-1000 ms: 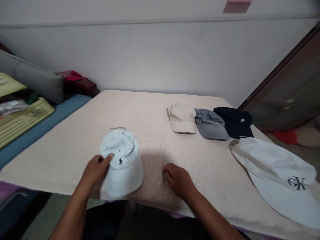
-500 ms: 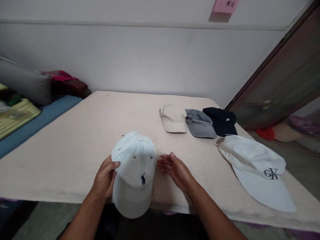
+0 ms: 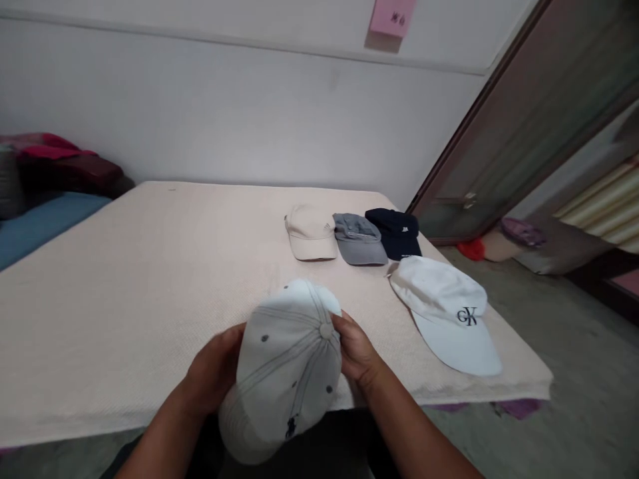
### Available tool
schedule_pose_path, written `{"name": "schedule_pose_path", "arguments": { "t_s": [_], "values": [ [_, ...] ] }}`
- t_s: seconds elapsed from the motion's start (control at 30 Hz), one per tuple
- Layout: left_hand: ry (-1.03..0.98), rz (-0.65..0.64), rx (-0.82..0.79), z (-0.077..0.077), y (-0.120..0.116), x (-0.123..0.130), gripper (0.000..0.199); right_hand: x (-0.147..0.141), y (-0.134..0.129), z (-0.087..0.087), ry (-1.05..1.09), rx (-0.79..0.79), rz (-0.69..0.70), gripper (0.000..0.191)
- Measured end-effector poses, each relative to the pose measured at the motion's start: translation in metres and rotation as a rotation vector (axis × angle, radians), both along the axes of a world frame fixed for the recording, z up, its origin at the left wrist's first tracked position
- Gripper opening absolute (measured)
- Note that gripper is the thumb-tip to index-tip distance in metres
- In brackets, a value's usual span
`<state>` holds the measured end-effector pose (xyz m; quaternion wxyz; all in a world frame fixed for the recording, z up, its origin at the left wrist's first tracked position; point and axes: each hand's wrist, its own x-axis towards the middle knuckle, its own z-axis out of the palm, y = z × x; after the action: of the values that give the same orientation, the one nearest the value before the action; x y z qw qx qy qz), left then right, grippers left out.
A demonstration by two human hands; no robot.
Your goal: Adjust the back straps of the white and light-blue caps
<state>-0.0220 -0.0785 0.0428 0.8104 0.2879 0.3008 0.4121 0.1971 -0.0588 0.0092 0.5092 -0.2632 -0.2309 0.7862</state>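
Note:
A white cap (image 3: 289, 362) with a small dark logo is tilted over the table's front edge, its crown button facing up and its brim pointing down to the left. My left hand (image 3: 217, 366) grips its left side, with the fingertips hidden behind the cap. On the cap's right rim, my right hand (image 3: 354, 346) is closed, thumb and fingers at the edge. Further right lies a white cap with black "CK" letters (image 3: 444, 309). Behind it in a row are a beige cap (image 3: 312, 233), a grey cap (image 3: 360, 239) and a navy cap (image 3: 395, 233).
The caps lie on a table with a cream cover (image 3: 150, 279). A white wall (image 3: 224, 120) with a pink note (image 3: 393, 16) stands behind. Dark red and pink cloth items (image 3: 60, 159) sit at the far left. A brown-framed door (image 3: 499, 133) is at the right.
My right hand has closed on the white cap's right side. The cap has tipped and turned, so its crown top now shows. The view has shifted to the right.

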Motion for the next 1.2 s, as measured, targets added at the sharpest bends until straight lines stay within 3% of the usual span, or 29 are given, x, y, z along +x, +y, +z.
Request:
{"name": "schedule_pose_path", "arguments": {
  "t_s": [0.17, 0.27, 0.37, 0.53, 0.67, 0.83, 1.0, 1.2],
  "values": [
    [0.039, -0.015, -0.264, -0.004, 0.009, 0.029, 0.038, 0.022, -0.003, 0.001, 0.018, 0.071, -0.062, 0.036],
    [-0.028, -0.094, -0.434, -0.009, 0.007, 0.039, 0.043, 0.035, -0.006, -0.003, -0.009, 0.088, 0.029, 0.032],
    [-0.033, -0.017, -0.492, -0.01, 0.008, 0.043, 0.045, 0.046, -0.011, -0.007, -0.065, 0.062, 0.174, 0.027],
    [0.051, 0.12, -0.308, -0.008, 0.016, 0.042, 0.041, 0.062, -0.015, -0.008, -0.159, 0.021, 0.233, 0.024],
    [0.129, 0.0, -0.097, -0.013, 0.015, 0.041, 0.042, 0.069, -0.009, -0.003, -0.183, 0.057, 0.203, 0.032],
    [0.217, -0.155, -0.095, -0.018, 0.009, 0.048, 0.04, 0.069, -0.001, -0.002, -0.232, 0.108, 0.064, 0.018],
    [0.243, -0.041, -0.099, -0.021, 0.012, 0.053, 0.034, 0.067, 0.003, -0.006, -0.189, 0.062, -0.086, 0.013],
    [0.321, -0.104, -0.074, -0.031, 0.02, 0.056, 0.019, 0.08, 0.016, 0.0, -0.192, 0.085, -0.275, 0.015]
  ]
}}
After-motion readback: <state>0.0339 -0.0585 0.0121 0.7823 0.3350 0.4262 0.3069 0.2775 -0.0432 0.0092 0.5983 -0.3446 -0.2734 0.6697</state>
